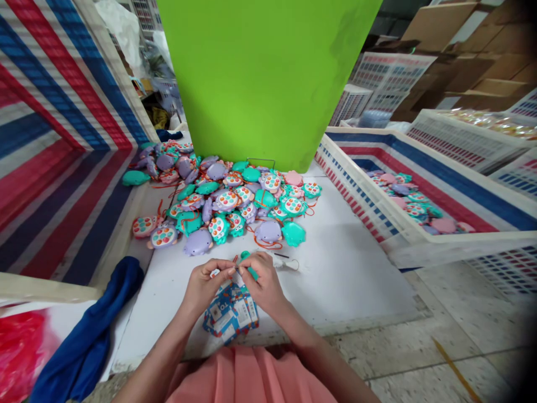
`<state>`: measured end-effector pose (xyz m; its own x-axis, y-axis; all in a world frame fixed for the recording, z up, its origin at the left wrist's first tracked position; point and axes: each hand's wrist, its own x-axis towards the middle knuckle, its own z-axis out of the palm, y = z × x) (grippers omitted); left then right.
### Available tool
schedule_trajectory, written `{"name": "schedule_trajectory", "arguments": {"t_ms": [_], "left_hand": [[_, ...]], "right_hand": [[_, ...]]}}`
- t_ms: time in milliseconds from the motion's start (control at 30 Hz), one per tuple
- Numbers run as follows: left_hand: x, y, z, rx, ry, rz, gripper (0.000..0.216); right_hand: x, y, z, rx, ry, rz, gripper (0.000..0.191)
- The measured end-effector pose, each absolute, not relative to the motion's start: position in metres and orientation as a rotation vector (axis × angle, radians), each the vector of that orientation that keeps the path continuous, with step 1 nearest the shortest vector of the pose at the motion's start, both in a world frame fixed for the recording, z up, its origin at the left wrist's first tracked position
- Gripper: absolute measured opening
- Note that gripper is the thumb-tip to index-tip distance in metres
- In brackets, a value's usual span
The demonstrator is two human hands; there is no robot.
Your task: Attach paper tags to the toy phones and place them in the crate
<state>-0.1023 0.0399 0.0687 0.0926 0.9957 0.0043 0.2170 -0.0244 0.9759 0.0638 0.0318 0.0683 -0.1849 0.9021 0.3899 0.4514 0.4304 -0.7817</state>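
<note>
My left hand (210, 281) and my right hand (263, 280) meet fingertip to fingertip above the near part of the white tabletop. Both pinch a thin orange cord (235, 258), mostly hidden by the fingers. A teal toy (245, 255) shows in part behind my right fingers; whether that hand also bears it I cannot tell. Just below the hands lies a loose pile of printed blue and white cards (230, 319). Beyond them is a heap of turtle-like toys (226, 200) in purple, teal and pink, many with colored buttons and orange cords.
A green panel (268, 84) stands behind the heap. At left is a tilted crate with a striped lining (59, 207), beside a blue cloth (94, 330). On the right, a white crate (419, 246) holds more toys. White strands (285, 263) lie near my right hand.
</note>
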Motion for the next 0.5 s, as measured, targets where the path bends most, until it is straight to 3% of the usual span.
{"name": "schedule_trajectory", "arguments": {"t_ms": [200,500], "left_hand": [[-0.101,0.039,0.074,1.503,1.284,0.993,0.019],[-0.112,0.049,0.063,1.640,1.438,1.082,0.026]], "right_hand": [[0.061,0.029,0.063,-1.115,-1.763,0.649,0.009],[0.109,0.061,0.085,-1.139,-1.338,0.975,0.016]]}}
